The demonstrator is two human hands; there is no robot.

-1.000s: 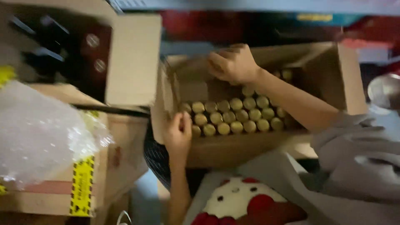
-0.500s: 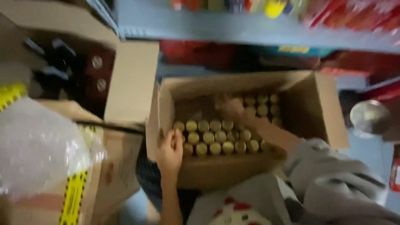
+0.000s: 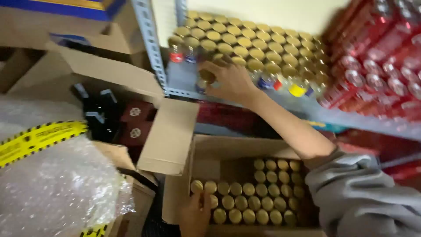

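Two hands working: right hand gripping gold-capped bottle at shelf edge, left hand curled, touching bottles in cardboard box; risking toppling crowded neighbouring bottles.

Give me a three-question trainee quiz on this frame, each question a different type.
1. True or false: the right hand is up at the metal shelf, closed around a gold-capped bottle.
2. Multiple choice: where is the left hand? A) on the bubble wrap; B) at the front left of the open cardboard box, on its bottles; C) on the red cans.
3. Fill in: the bottles in the box have caps of what colour?

Key: 1 true; 2 B; 3 gold.
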